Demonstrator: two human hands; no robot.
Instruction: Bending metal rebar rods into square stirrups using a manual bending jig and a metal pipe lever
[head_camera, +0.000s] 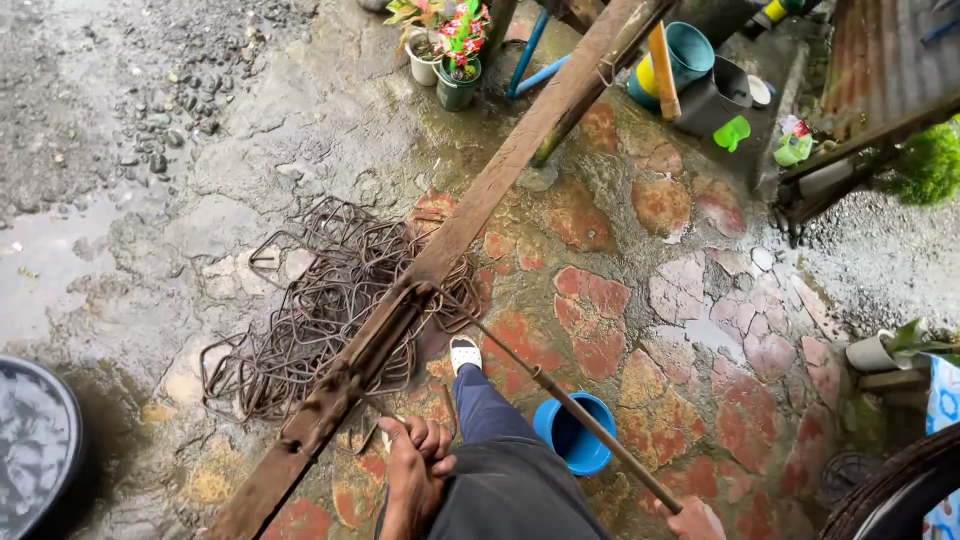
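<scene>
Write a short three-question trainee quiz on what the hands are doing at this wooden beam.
1. True or false: the left hand grips a bent wire at the wooden beam.
2. What does the right hand hold? A) long metal rod B) blue bowl C) potted plant
3. What lies piled under the beam?

Key:
1. True.
2. A.
3. A tangle of bent rusty wire pieces on the wet stone floor.

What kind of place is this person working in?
Likely a home's outdoor yard used as a makeshift workshop: wet stone paving, potted plants, and a pile of bent steel wire ties beside a long wooden plank.
</scene>
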